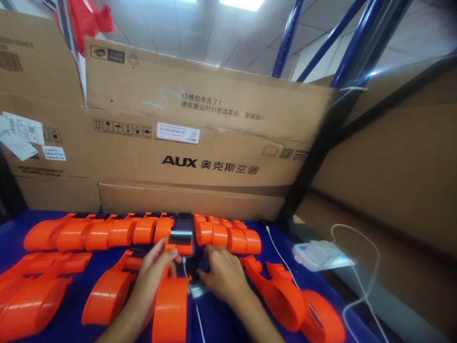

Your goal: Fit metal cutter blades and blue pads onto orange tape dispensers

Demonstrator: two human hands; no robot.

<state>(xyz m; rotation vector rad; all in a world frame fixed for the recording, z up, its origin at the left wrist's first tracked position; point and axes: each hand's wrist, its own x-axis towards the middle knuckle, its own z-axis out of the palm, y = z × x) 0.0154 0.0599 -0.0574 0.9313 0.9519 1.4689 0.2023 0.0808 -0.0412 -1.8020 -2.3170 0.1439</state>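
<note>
My left hand (155,267) has its fingers closed around the upper end of an orange curved plastic part (170,309), whose broad rounded body points toward me. My right hand (223,271) is just to the right, fingers curled at a small dark object (198,264) mostly hidden beneath them; I cannot make out what it is. Just beyond both hands, a phone-like device with a lit screen (183,228) stands among the orange parts. A white cable (195,302) runs from its lower edge toward me, between my hands.
A row of similar orange parts (98,236) lines the back of the blue surface (209,319). More lie at left (32,300) and right (285,300). Behind stands a large cardboard box (214,143). At right are a clear plastic case (321,255) and a loose white cord (376,267).
</note>
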